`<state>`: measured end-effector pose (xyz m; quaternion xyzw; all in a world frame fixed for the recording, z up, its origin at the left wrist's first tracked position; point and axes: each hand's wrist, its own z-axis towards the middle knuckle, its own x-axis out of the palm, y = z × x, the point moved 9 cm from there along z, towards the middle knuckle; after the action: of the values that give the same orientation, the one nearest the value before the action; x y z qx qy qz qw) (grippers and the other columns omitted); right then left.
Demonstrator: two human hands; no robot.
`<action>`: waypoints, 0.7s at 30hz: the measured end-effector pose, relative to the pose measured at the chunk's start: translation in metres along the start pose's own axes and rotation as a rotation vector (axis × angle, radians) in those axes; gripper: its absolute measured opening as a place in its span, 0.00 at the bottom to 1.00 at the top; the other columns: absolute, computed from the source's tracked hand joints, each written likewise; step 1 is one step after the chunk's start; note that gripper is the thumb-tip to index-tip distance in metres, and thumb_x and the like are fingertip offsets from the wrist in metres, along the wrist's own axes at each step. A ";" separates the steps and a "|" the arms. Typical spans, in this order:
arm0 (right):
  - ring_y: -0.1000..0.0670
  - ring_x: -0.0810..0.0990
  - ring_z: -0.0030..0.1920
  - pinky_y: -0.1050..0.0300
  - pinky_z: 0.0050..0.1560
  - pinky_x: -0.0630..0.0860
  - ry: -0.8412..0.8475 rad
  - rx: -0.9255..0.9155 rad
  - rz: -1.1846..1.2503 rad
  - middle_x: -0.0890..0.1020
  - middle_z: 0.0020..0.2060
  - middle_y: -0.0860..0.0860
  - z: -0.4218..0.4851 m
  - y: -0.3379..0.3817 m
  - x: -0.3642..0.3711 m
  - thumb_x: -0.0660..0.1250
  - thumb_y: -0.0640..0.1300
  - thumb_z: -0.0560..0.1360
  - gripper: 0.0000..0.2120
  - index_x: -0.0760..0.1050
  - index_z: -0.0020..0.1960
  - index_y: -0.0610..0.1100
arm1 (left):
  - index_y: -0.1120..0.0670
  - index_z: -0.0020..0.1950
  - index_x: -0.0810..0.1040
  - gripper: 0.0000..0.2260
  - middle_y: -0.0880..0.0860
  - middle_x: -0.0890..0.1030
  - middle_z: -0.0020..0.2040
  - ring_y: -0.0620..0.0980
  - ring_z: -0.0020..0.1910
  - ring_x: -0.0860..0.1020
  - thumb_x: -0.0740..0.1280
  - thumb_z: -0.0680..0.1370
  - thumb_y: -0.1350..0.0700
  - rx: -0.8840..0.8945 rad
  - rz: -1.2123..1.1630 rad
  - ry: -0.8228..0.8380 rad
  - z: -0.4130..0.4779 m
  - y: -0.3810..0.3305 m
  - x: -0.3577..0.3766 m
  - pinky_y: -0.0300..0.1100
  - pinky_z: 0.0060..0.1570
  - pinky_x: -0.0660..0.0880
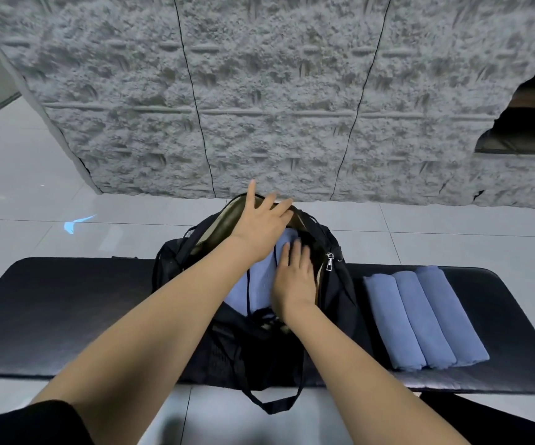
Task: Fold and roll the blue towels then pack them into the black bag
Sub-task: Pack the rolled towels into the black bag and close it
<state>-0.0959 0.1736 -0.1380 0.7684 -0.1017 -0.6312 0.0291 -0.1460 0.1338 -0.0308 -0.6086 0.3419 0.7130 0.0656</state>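
The black bag (pixel 340 293) lies open on a black bench (pixel 67 309) in front of me. Rolled blue towels (pixel 259 284) lie inside its mouth, partly hidden by my arms. My left hand (pixel 261 224) rests with spread fingers on the far rim of the bag's opening. Flat on the towels in the bag lies my right hand (pixel 293 281), its fingers straight. Three more rolled blue towels (pixel 425 317) lie side by side on the bench to the right of the bag.
A rough grey stone-textured wall (pixel 276 91) stands just behind the bench. Pale floor tiles (pixel 28 194) surround the bench. A bag strap (pixel 272 403) hangs over the bench's near edge.
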 end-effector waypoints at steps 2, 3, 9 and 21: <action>0.41 0.38 0.76 0.51 0.76 0.44 0.062 -0.043 -0.066 0.37 0.75 0.41 -0.005 0.000 0.006 0.59 0.41 0.78 0.40 0.32 0.75 0.38 | 0.54 0.74 0.59 0.26 0.52 0.50 0.77 0.58 0.75 0.51 0.61 0.77 0.62 -0.014 -0.022 0.025 -0.003 -0.003 0.001 0.69 0.67 0.38; 0.41 0.37 0.75 0.50 0.75 0.41 0.081 -0.047 -0.089 0.36 0.75 0.42 -0.006 -0.003 0.007 0.59 0.41 0.77 0.40 0.31 0.74 0.38 | 0.54 0.74 0.59 0.26 0.53 0.47 0.78 0.58 0.76 0.48 0.61 0.77 0.62 -0.027 -0.045 0.032 -0.006 -0.004 0.001 0.69 0.67 0.38; 0.40 0.72 0.66 0.39 0.69 0.59 -0.067 -0.239 -0.081 0.73 0.67 0.41 -0.025 -0.004 -0.005 0.58 0.53 0.75 0.27 0.72 0.67 0.39 | 0.53 0.76 0.58 0.28 0.55 0.49 0.78 0.58 0.77 0.49 0.63 0.78 0.55 -0.168 -0.233 -0.039 -0.058 -0.011 -0.004 0.66 0.70 0.44; 0.39 0.73 0.58 0.45 0.55 0.71 -0.459 0.068 0.184 0.71 0.64 0.44 -0.069 -0.127 -0.067 0.64 0.40 0.73 0.16 0.73 0.61 0.43 | 0.47 0.39 0.80 0.14 0.45 0.75 0.30 0.46 0.36 0.76 0.80 0.59 0.57 -0.020 -0.322 -0.044 -0.189 -0.058 0.028 0.60 0.66 0.61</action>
<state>-0.0259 0.3048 -0.0816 0.5930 -0.1965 -0.7800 0.0368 0.0319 0.0617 -0.0845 -0.6404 0.2312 0.7098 0.1807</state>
